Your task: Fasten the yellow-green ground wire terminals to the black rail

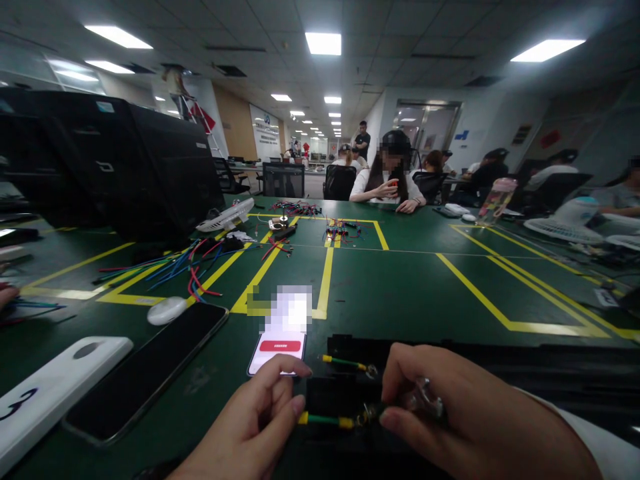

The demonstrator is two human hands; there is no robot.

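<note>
My left hand is low in the middle of the head view, thumb and forefinger apart. Its thumb tip is close to one yellow end of a short green wire; I cannot tell if they touch. My right hand is closed, thumb and forefinger pinched round a shiny, metal-looking piece, mostly hidden by the fingers. The pinch is just right of the wire's ring terminal. A second green wire with yellow ends lies behind it. Both wires are at a long black panel on the green table.
A lit phone lies beyond my left hand. To the left are a dark phone, a white power bank and a round white case. Loose wires and black monitors stand farther off. A person sits opposite.
</note>
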